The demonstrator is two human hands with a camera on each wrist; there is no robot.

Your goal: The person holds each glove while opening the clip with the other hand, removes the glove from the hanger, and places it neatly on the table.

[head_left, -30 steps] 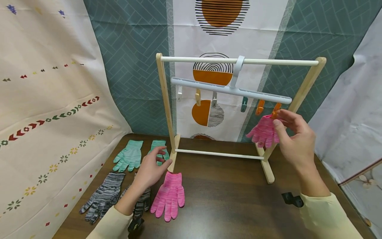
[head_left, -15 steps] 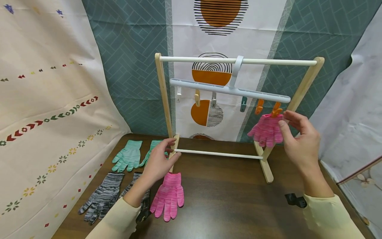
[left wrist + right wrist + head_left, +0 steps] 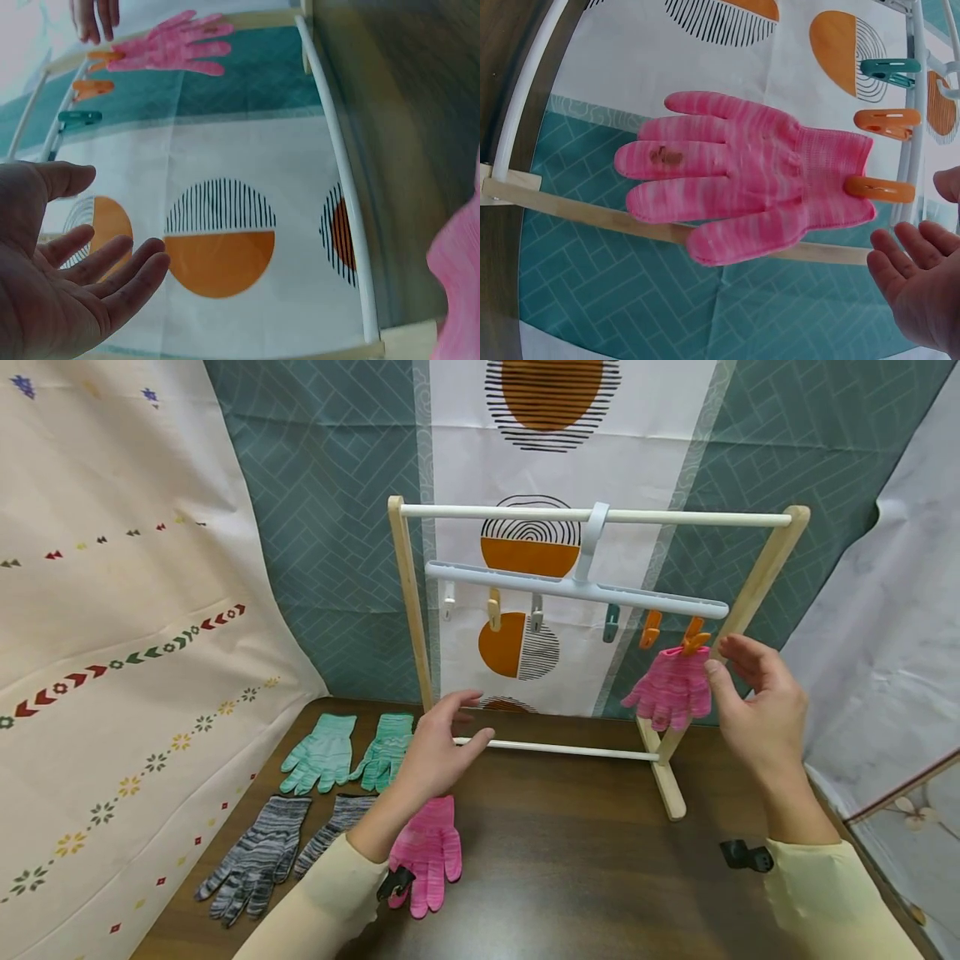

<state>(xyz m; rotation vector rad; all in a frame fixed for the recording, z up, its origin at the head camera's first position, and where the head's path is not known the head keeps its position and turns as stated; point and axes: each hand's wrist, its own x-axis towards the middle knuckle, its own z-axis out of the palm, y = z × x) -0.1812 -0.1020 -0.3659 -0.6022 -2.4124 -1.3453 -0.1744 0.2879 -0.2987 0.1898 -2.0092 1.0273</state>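
A pink glove (image 3: 670, 689) hangs by its cuff from an orange clothespin (image 3: 881, 189) at the right end of the pale blue hanger (image 3: 525, 580). My right hand (image 3: 767, 710) is just right of that glove, apart from it and holding nothing; a brown stain marks one glove finger in the right wrist view. My left hand (image 3: 442, 743) is in the air before the rack's left side, fingers loosely bent around nothing. Below its wrist a second pink glove (image 3: 427, 852) lies on the table, partly hidden by the left forearm.
The hanger hooks over the top bar of a wooden rack (image 3: 757, 577). More clips hang along it, among them a teal clothespin (image 3: 611, 622) and another orange clip (image 3: 650, 629). Two mint gloves (image 3: 322, 750) and two grey striped gloves (image 3: 258, 852) lie on the dark table (image 3: 570, 868) at left.
My right hand has let go of the orange clothespin and drawn slightly right, leaving the pink glove hanging. My left hand has moved right and up from above the mint gloves.
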